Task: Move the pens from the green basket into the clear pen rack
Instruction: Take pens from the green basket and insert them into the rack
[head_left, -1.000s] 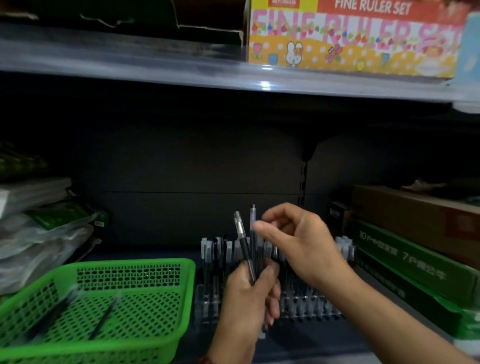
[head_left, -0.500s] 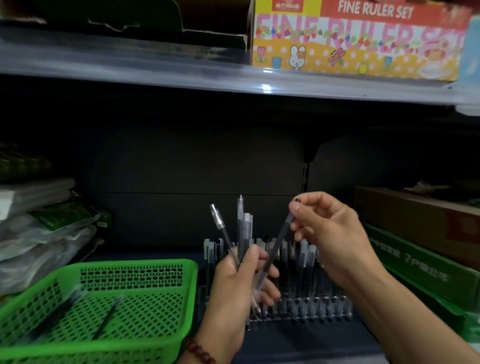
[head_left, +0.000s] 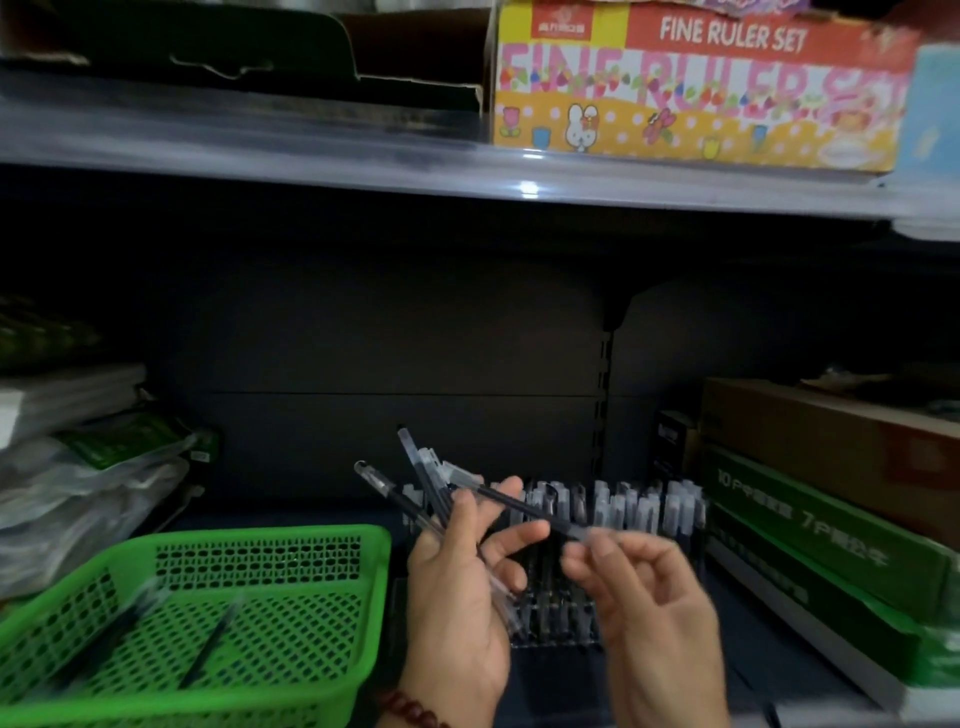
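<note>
The left hand (head_left: 457, 587) gripped a fan of slim, clear-barrelled pens (head_left: 415, 467); the blurred right hand (head_left: 644, 597) pinched one black-cored pen (head_left: 519, 504).

Left hand (head_left: 457, 587) and right hand (head_left: 649, 613): bare, as are both forearms. Left wrist: beaded bracelet (head_left: 410, 709), round reddish-brown beads. Right hand motion-blurred.

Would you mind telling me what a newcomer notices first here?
The green basket at lower left holds loose pens. At centre the left hand grips a fan of pens before the clear pen rack; the right hand pinches one pen. A colourful ruler-set box sits top right.
</note>
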